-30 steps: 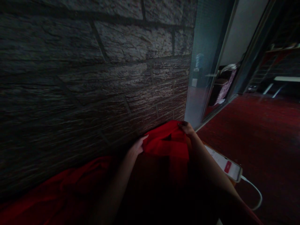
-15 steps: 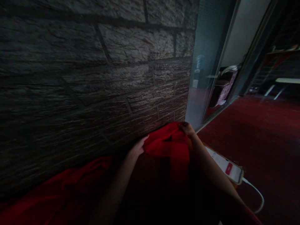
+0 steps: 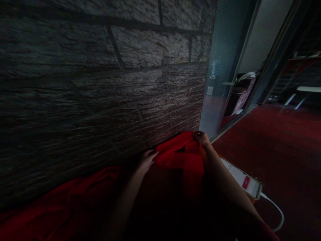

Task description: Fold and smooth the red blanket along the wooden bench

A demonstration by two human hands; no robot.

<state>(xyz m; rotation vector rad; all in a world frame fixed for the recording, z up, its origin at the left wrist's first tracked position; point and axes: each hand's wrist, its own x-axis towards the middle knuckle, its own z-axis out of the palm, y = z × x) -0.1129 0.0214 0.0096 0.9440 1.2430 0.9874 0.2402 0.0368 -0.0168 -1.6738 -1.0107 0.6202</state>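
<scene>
A red cloth [image 3: 179, 154] is bunched up at the foot of a dark brick wall [image 3: 105, 83]. My left hand [image 3: 147, 159] grips its near left edge, fingers closed on the fabric. On the far right corner of the bunch, my right hand [image 3: 201, 138] pinches the fabric. More red fabric [image 3: 65, 204] trails off to the lower left in shadow.
A smartphone [image 3: 242, 179] with a lit screen lies just right of my right forearm, a white cable [image 3: 277, 209] plugged into it. Dark red carpet [image 3: 276, 147] spreads to the right. A glass partition [image 3: 220, 77] stands behind the cloth.
Both hands keep hold of the red cloth and barely shift. The view has drifted slightly to the left, so everything sits a little further right.
</scene>
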